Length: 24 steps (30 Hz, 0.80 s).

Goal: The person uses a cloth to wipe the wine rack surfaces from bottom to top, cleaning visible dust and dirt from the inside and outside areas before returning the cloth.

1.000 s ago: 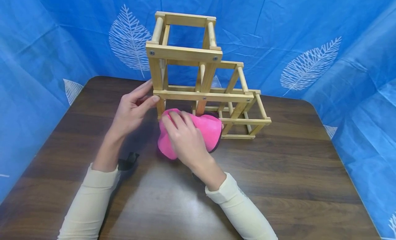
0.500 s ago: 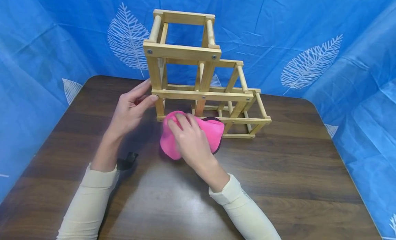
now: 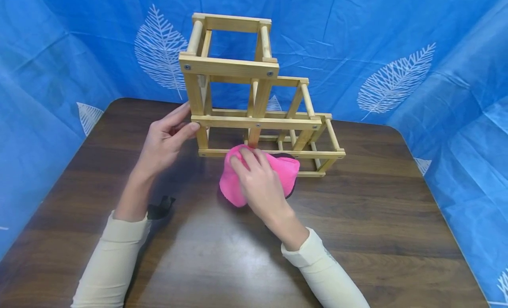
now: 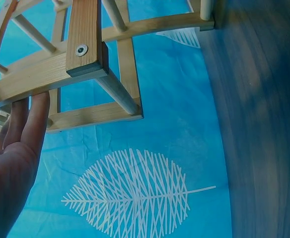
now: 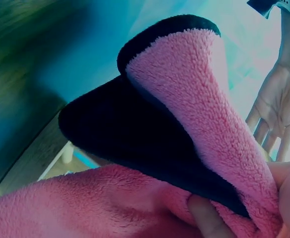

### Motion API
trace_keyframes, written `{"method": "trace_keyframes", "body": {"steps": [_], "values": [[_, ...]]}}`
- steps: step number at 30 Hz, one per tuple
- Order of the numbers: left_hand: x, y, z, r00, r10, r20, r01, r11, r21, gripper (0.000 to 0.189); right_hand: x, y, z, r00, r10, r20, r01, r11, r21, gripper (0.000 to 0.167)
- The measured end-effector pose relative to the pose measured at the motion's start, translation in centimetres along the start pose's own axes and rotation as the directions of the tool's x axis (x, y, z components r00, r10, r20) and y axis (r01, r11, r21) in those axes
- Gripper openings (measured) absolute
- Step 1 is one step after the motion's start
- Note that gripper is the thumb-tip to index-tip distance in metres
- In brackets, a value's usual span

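A stepped wooden rack [image 3: 230, 69] of pale slats and round dowels stands upright on the table. My left hand [image 3: 160, 142] grips its left upright, thumb in front and fingers behind; the left wrist view shows those fingers [image 4: 36, 119] against the wood. In my right hand [image 3: 262, 184] is a bunched pink cloth [image 3: 234, 184], fluffy on one side with a dark edge and dark underside. The cloth lies over the rack's lowest front rail, near the middle. In the right wrist view the cloth [image 5: 184, 84] folds up, pinched between thumb and fingers.
The brown wooden table [image 3: 377, 219] spreads around the rack. Blue sheeting [image 3: 337, 25] with white leaf prints hangs close behind the rack and along both sides. A black strap [image 3: 160, 208] is at my left wrist.
My right hand and the cloth have slid right along the bottom front rail, uncovering its left end. My left hand keeps its grip, and the rack sits slightly further left in view.
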<state>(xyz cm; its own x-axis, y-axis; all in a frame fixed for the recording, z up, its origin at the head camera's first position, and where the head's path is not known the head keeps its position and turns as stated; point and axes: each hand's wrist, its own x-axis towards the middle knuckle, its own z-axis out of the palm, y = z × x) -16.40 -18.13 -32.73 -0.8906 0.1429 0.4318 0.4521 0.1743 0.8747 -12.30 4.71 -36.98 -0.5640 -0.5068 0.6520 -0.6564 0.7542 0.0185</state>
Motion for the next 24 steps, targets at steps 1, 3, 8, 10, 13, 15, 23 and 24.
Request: {"method": "trace_keyframes", "body": {"steps": [1,3,8,10,13,15,23,24], "values": [[0.0,0.0,0.0,1.0,-0.001,-0.001,0.001,1.0,0.001,0.051,-0.1,0.1,-0.1,1.0,0.001,0.001,-0.001,1.0,0.003,0.017],[-0.1,0.0,0.0,1.0,0.0,0.0,0.0,1.0,0.001,0.051,-0.4,0.3,-0.2,1.0,0.0,0.0,0.0,1.0,0.002,0.018],[-0.1,0.0,-0.1,1.0,-0.002,0.004,0.002,1.0,0.016,0.051,-0.8,0.9,-0.6,1.0,0.006,-0.009,-0.006,1.0,0.009,0.017],[0.0,0.1,0.0,1.0,-0.003,0.006,0.003,1.0,0.019,0.051,-1.0,1.3,-0.9,1.0,0.016,-0.008,-0.016,1.0,0.015,0.017],[0.0,0.1,0.0,1.0,-0.004,0.009,0.004,1.0,0.02,0.051,-1.2,1.9,-1.4,0.999,0.037,-0.002,-0.037,0.999,0.02,0.019],[0.0,0.2,0.0,1.0,-0.004,0.011,0.004,1.0,0.018,0.052,-1.3,2.3,-1.7,0.999,0.054,0.005,-0.054,0.998,0.026,0.021],[0.0,0.1,0.0,1.0,0.005,0.013,-0.005,1.0,0.006,0.051,-1.7,3.5,-2.9,0.995,0.098,0.035,-0.099,0.994,0.049,0.02],[-0.1,0.1,0.0,1.0,0.006,0.012,-0.006,1.0,0.002,0.051,-1.7,3.5,-3.0,0.994,0.104,0.045,-0.106,0.993,0.047,0.021]]}}
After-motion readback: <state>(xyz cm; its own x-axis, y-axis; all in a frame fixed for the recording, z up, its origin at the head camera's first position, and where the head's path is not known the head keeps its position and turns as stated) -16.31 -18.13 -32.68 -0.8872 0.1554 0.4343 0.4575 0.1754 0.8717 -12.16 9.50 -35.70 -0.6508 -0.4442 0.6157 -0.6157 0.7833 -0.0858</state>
